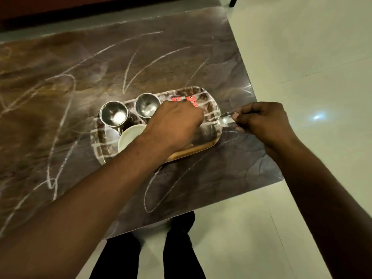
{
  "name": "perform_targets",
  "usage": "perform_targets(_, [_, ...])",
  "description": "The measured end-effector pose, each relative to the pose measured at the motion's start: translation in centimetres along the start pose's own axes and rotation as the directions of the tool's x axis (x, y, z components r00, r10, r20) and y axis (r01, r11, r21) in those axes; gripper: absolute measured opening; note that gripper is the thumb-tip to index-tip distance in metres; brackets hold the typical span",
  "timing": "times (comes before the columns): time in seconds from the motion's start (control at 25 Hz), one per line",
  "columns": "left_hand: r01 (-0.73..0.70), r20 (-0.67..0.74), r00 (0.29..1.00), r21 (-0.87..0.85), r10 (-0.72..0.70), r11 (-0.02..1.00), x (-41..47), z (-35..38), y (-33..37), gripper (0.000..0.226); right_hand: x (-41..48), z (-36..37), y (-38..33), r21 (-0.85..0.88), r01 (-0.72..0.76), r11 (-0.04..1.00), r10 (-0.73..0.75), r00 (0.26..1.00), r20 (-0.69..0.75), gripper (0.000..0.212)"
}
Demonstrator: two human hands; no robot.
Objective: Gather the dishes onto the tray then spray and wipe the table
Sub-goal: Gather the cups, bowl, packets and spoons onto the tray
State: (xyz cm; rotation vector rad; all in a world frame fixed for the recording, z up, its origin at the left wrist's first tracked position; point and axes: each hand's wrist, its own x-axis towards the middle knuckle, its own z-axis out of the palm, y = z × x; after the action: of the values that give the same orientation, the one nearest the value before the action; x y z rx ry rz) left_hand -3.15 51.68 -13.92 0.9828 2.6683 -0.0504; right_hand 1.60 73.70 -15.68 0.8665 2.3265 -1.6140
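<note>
A patterned tray with a wooden rim lies near the right end of the brown marbled table. On it stand two steel cups, a white bowl and red sachets. My right hand pinches the bowl end of a steel spoon over the tray's right edge. The spoon's handle points left and runs under the fingers of my left hand. That hand is curled, knuckles up, over the tray's middle, and what its fingers hold is hidden.
White chalk-like scribbles cover much of the table top. The table's right edge and near corner border pale floor tiles. My legs in dark trousers stand at the near edge.
</note>
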Motion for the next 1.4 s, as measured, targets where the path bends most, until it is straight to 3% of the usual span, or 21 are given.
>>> perform_targets(0.44, [0.030, 0.110, 0.993, 0.108, -0.042, 0.994, 0.5, 1.3, -0.5, 0.025, 4.3, 4.3, 2.2, -0.058, -0.048, 0.997, 0.053, 0.996, 0.079, 0.008])
perform_targets(0.76, [0.044, 0.134, 0.990, 0.027, -0.048, 0.999, 0.2, 0.9, -0.4, 0.038, 4.8, 4.8, 2.2, -0.363, 0.130, 0.923, -0.112, 0.991, 0.072, 0.011])
perform_targets(0.88, [0.039, 0.152, 0.988, 0.008, -0.040, 0.999, 0.2, 0.9, -0.6, 0.023, 4.5, 5.1, 1.9, -0.415, 0.172, 0.893, -0.157, 0.985, 0.069, 0.013])
perform_targets(1.0, [0.047, 0.146, 0.988, 0.036, -0.052, 0.998, 0.2, 1.2, -0.6, 0.035, 4.0, 5.4, 1.8, -0.461, 0.202, 0.864, -0.195, 0.979, 0.064, 0.012])
perform_targets(1.12, [0.044, 0.134, 0.990, 0.040, -0.049, 0.998, 0.0, 1.2, -0.5, 0.034, 3.6, 5.5, 1.5, -0.477, 0.219, 0.851, -0.222, 0.974, 0.052, 0.013])
perform_targets(1.2, [0.067, 0.120, 0.991, -0.031, -0.062, 0.997, -0.5, 1.0, -0.9, 0.029, 3.3, 5.3, 0.9, -0.464, 0.218, 0.858, -0.229, 0.973, 0.033, 0.012])
perform_targets(1.28, [0.109, 0.029, 0.994, -0.205, -0.105, 0.973, -1.4, 0.5, -2.6, 0.021, 2.8, 5.0, -0.2, -0.460, 0.224, 0.859, -0.256, 0.967, -0.007, 0.009])
perform_targets(1.36, [0.146, -0.108, 0.970, -0.464, -0.219, 0.874, -3.7, -0.8, -5.8, 0.019, 2.4, 5.0, -1.9, -0.453, 0.236, 0.860, -0.296, 0.953, -0.065, 0.013])
perform_targets(1.4, [0.152, -0.175, 0.932, -0.610, -0.319, 0.777, -5.3, -1.6, -8.1, 0.017, 2.3, 5.2, -3.0, -0.447, 0.250, 0.859, -0.320, 0.943, -0.086, 0.016])
